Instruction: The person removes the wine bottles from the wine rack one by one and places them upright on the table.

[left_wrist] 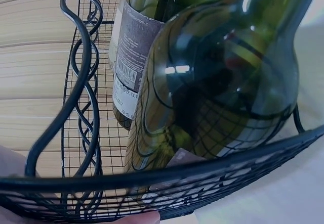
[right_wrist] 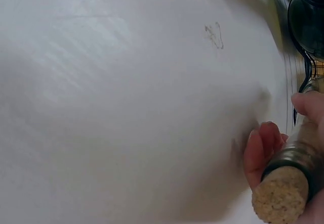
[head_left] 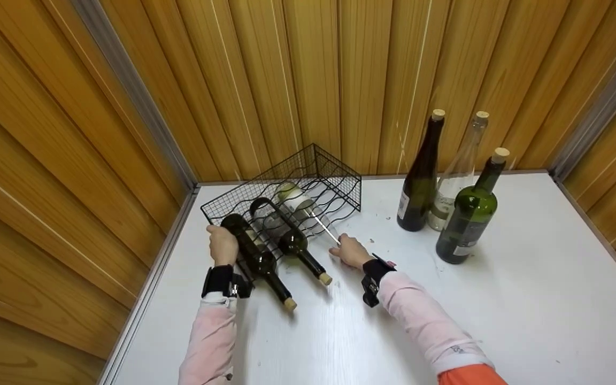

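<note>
right hand (right_wrist: 283, 158) pinches clear bottle (head_left: 308, 211) neck | left hand (head_left: 222, 245) grips rack (head_left: 340, 179) | label print unreadable

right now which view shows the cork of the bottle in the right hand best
The right wrist view: the cork fills the lower right corner, with fingers round the clear bottle's neck. In the head view the right hand hides it. The left wrist view misses it.
</note>
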`<action>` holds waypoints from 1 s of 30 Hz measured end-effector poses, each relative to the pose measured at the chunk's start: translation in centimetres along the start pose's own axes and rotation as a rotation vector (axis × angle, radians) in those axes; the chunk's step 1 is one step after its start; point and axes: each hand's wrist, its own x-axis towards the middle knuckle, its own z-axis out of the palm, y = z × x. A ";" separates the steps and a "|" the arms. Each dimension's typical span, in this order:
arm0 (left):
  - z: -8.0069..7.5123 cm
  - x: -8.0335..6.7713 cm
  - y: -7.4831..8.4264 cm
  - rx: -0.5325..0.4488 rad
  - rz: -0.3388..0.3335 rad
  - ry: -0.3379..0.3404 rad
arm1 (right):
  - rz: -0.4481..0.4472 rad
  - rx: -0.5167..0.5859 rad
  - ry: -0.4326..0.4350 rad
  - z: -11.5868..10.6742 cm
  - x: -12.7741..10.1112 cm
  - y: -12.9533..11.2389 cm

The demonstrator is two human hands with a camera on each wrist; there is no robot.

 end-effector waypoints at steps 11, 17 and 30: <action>0.1 0.1 -0.1 0.072 -0.024 0.006 | -0.073 0.011 0.014 0.3 0.1 0.4; 0.0 0.1 0.2 0.089 -0.014 0.027 | -0.059 0.017 0.013 -0.4 -0.2 0.0; 0.0 0.0 0.4 0.099 -0.029 0.017 | -0.056 0.040 -0.040 -2.6 -2.6 0.1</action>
